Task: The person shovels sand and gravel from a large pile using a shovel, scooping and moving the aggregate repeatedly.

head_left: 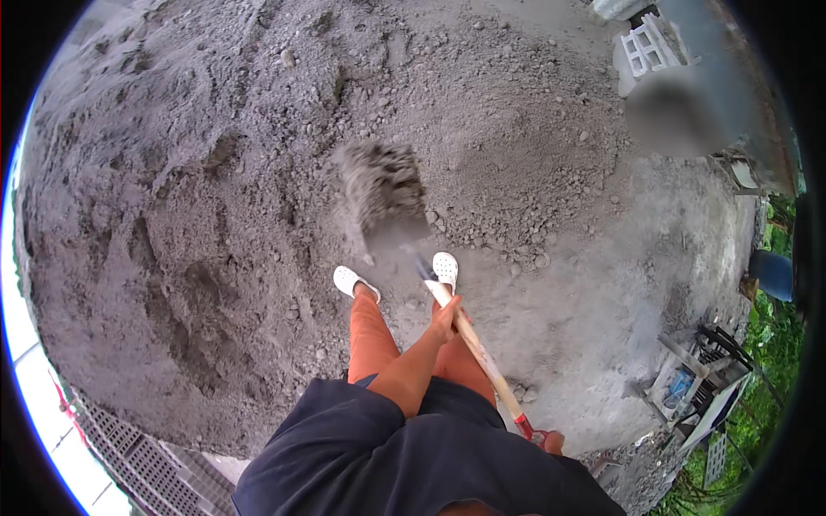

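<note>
A shovel slants across the middle, its wooden shaft (486, 361) running from near my right hip up to a blade (397, 230) in front of my feet. Grey sandy gravel (383, 185) is heaped on the blade and smeared by motion. My left hand (446, 316) is wrapped round the lower shaft, just below the metal socket. At the red handle end (527, 427) my right hand (552, 442) is closed on the grip, partly hidden by the dark shirt. My white clogs (354, 280) stand either side of the blade's near end.
A large grey gravel mound (172, 172) rises on the left, with a lower heap (533, 146) ahead to the right. White hollow blocks (647, 50) stand far right. Beyond the dusty floor (602, 318) are a blue barrel (771, 275) and wooden clutter (688, 378).
</note>
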Demonstrator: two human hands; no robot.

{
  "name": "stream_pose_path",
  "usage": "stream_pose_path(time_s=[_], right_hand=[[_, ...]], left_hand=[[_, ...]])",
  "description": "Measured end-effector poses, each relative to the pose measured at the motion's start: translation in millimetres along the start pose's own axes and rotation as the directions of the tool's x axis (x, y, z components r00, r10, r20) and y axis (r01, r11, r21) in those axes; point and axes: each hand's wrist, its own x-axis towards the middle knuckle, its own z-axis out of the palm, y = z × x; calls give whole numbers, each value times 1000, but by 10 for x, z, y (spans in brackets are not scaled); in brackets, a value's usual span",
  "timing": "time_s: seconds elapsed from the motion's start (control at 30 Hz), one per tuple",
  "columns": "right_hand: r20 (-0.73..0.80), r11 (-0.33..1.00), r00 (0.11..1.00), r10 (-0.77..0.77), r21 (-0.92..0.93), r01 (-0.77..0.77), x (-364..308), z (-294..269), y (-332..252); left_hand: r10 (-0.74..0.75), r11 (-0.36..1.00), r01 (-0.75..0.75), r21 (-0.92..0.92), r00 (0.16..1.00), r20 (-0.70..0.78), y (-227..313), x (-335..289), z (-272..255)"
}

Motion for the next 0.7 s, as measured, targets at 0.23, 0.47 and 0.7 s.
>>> stream_pose_path(time_s=[0.23,0.47,0.7], right_hand=[[356,939,930,-86,341,-44,-611,99,-373],[165,921,984,71,368,-128,-550,-612,-1042],[-75,369,913,-400,899,235,-2403,-910,-2552]], left_hand=[[223,678,-251,691,966,132,15,-677,1039],[269,960,-274,53,959,86,313,-704,869],[457,707,-497,-503,864,-212,1188,-524,-129]])
